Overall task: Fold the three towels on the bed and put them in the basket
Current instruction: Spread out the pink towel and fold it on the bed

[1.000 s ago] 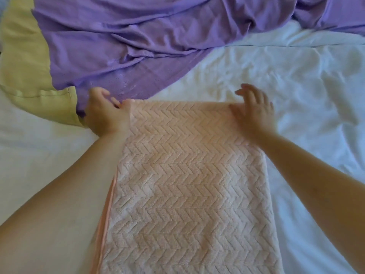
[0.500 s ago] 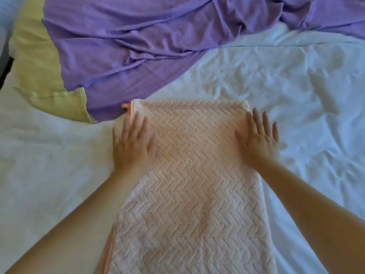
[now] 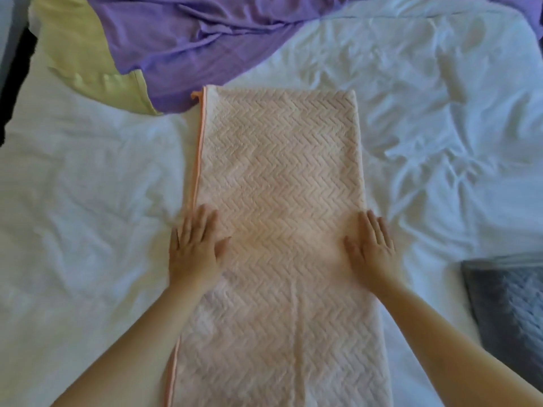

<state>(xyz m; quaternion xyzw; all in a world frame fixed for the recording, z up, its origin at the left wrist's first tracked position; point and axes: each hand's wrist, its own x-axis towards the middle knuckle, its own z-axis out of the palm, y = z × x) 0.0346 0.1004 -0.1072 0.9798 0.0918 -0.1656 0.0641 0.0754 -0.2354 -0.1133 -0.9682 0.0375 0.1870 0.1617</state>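
Note:
A pale pink towel [image 3: 279, 171] with a zigzag weave lies folded lengthwise down the middle of the white bed [image 3: 88, 201], running from the middle of the view to its lower edge. My left hand [image 3: 195, 248] presses flat on its left edge, fingers straight. My right hand [image 3: 371, 245] presses flat on its right edge, fingers straight too. A grey towel [image 3: 511, 312] lies at the right edge, partly cut off by the view. No basket is in view.
A rumpled purple sheet [image 3: 191, 33] and a yellow-green cloth [image 3: 88, 54] lie at the far left of the bed, the purple one just touching the towel's far corner. A dark gap [image 3: 11, 83] runs beside the bed's left side.
Both hands have slid back from the towel's far corners toward me along its side edges, flattening it. The left hand has let go of the corner. The grey towel has come into view.

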